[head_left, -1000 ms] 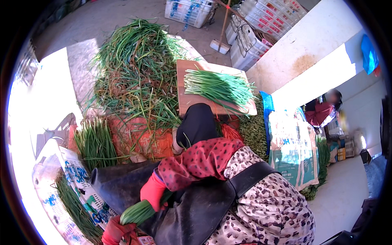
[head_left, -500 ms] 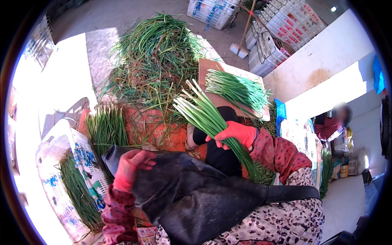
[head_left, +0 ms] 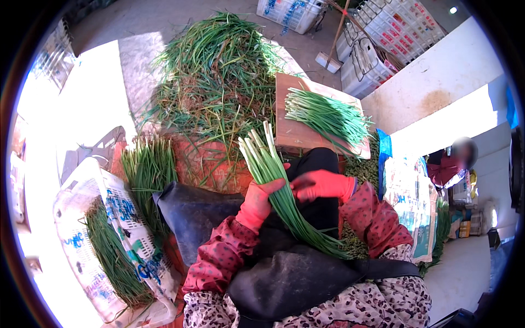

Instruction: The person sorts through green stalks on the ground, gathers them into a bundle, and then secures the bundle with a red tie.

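Observation:
A bunch of garlic chives (head_left: 281,205), white stem ends up and green leaves trailing down to the right, is held tilted above my lap. My left hand (head_left: 261,199), in a pink-red glove, wraps round it below the white ends. Beside the bunch's right edge is my gloved right hand (head_left: 322,185), its fingers bent and drawn together at the stalks. Whether a stalk is pinched between them is hidden. A dark apron (head_left: 295,279) covers my lap beneath the leaves.
Ahead lies a big heap of loose leaves (head_left: 219,82). More chives (head_left: 328,115) rest on a wooden board (head_left: 287,134). At left, a standing bunch (head_left: 147,169) adjoins a white crate (head_left: 76,240) holding greens. A broom (head_left: 328,61) and crates stand behind; another person (head_left: 445,169) is at right.
My left hand has moved right from beside the apron and taken hold of the bunch. My right hand has let go of its wrapped grip and now sits at the bunch's right side.

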A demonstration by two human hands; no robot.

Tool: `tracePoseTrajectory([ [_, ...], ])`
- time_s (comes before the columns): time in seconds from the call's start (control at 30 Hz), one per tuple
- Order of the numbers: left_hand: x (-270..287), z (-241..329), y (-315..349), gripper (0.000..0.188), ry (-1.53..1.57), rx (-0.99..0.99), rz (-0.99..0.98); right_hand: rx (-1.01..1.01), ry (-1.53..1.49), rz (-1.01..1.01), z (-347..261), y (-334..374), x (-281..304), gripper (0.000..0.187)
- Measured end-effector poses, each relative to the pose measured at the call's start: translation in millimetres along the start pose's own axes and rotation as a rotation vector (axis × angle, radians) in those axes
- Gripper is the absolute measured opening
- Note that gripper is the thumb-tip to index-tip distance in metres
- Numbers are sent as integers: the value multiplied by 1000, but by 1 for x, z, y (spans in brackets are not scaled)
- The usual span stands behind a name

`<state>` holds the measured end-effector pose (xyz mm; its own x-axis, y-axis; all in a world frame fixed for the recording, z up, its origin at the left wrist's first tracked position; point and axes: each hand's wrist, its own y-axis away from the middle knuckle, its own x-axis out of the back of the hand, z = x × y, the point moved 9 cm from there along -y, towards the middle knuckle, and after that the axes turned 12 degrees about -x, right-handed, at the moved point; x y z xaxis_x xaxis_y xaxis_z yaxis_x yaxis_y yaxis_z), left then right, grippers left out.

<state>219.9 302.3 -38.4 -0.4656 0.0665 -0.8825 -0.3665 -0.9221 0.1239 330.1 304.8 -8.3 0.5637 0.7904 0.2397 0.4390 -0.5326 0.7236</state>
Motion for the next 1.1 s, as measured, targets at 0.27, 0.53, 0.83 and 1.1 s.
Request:
tracePoseTrajectory([
  [0.27, -5, 2, 0, 44, -166, -21, 32, 441, 318, 657, -133, -15, 65, 49],
  [0.53, 3, -3, 7, 46, -204, 5, 31, 80, 33, 990, -100, -31, 136, 23],
  [0.83, -11, -3, -3, 65, -21, 107, -221, 507, 269, 366, -162, -46, 75, 25],
  [1.1, -11, -12, -9, 54, 119, 80, -177, 332, 306, 469, -142, -60, 46, 30],
])
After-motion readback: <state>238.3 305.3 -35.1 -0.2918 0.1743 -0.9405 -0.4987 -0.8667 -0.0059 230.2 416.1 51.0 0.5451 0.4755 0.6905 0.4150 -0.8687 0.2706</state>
